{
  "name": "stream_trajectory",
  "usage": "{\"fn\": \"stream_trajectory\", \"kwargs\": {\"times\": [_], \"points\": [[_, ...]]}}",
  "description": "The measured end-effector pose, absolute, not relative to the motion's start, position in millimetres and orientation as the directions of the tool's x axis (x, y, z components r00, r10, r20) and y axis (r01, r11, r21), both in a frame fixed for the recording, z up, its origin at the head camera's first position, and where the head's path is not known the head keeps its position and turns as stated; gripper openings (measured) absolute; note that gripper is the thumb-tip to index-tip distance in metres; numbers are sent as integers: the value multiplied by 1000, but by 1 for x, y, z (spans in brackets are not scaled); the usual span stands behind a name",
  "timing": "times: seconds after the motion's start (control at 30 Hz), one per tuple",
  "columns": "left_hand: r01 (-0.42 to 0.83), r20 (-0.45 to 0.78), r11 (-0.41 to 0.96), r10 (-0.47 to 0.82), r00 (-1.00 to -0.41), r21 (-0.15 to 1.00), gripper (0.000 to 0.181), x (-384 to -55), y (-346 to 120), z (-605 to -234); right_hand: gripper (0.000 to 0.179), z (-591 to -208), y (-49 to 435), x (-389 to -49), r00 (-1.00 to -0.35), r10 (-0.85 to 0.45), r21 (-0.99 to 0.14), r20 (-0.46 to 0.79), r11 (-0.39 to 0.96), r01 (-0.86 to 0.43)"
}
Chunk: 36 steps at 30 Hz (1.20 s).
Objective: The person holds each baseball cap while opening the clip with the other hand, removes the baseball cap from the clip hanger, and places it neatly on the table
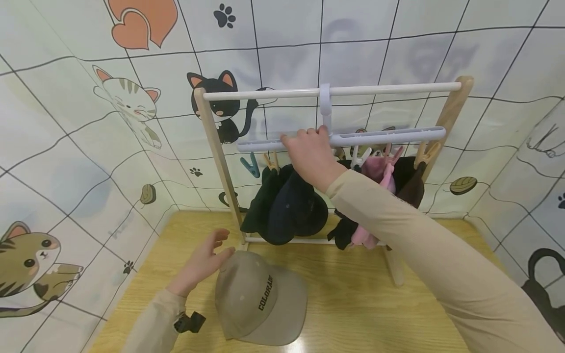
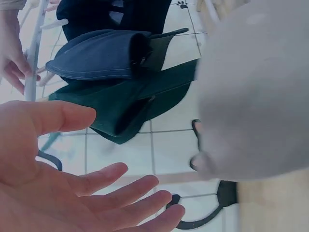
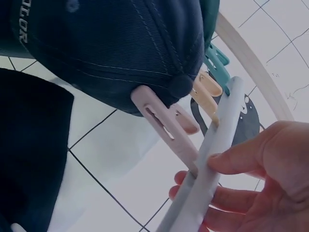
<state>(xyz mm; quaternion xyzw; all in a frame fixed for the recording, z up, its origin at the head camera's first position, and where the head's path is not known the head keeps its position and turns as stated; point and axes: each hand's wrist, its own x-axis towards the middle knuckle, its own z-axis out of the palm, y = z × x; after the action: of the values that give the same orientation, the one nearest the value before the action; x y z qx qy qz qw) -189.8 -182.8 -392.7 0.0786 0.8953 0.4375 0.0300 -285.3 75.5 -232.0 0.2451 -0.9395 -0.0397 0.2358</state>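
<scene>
Right hand grips the hanger — steadying step, I'd guess. Left hand has fingers loose near the cap (the COLORADO 1), so next probably needs a grip.

The whole backdrop is covered by a white wall sheet printed with wobbly black grid lines, pretty cute tbh. A black cat is crossed by the white top rail of a wooden-post rack, a pale striped cat is drawn further left, and an olive tabby is tucked by the left edge. Paw prints are scattered around, an orange heart design is cut off up top, and a brown oval is printed over on the right. The rack's stood on a yellowish wood-grain bench.
</scene>
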Motion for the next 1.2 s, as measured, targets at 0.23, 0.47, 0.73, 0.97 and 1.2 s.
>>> {"fn": "stream_trajectory", "kwargs": {"times": [0.23, 0.47, 0.73, 0.97, 1.2], "points": [[206, 67, 679, 225, -972, 705, 45, -207, -165, -371, 26, -221, 75, -283, -803, -483, 149, 349, 874, -462], [253, 77, 650, 287, -955, 716, 46, -225, -145, -350, 28, -212, 74, -281, -852, -456, 75, 257, 889, -452], [308, 96, 648, 342, -935, 696, 47, -246, -125, -339, 28, -211, 71, -280, -868, -443, 69, 223, 896, -439], [314, 86, 693, 343, -935, 649, 57, -260, -111, -330, 28, -212, 70, -280, -876, -434, 88, 210, 901, -425], [352, 185, 632, 317, -930, 690, 44, -262, -100, -333, 25, -213, 71, -278, -863, -443, 119, 243, 896, -427]]}}
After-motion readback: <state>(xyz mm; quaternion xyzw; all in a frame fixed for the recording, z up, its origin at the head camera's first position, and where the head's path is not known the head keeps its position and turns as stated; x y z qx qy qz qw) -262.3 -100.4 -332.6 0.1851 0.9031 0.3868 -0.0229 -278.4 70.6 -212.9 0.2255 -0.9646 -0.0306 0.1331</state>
